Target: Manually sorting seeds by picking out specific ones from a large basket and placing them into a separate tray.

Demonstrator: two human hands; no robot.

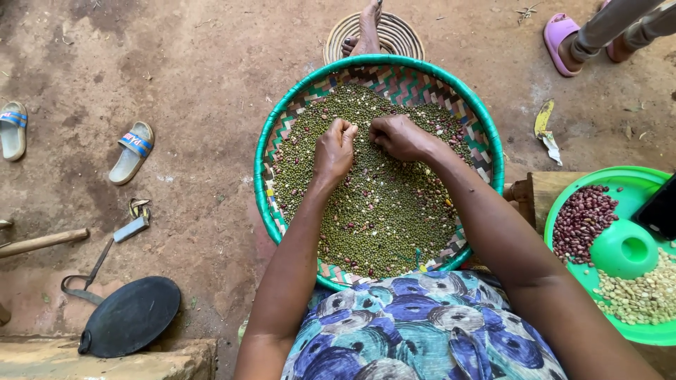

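A round woven basket tray with a green rim [486, 123] rests on my lap, filled with small green seeds [380, 211] mixed with some reddish beans. My left hand [335, 149] lies on the seeds near the middle, its fingers curled together with the tips in the seeds. My right hand [398, 136] sits just beside it, fingers bent and pinched down among the seeds. Whether either hand holds any seeds is hidden by the fingers.
A green divided plastic tray [637, 181] at right holds red beans [581, 217] and pale beans [644, 295]. A foot [367, 32] rests on a coiled mat beyond the basket. Sandals [132, 151], a black round lid [130, 316] and another person's leg [609, 24] are around on the dirt floor.
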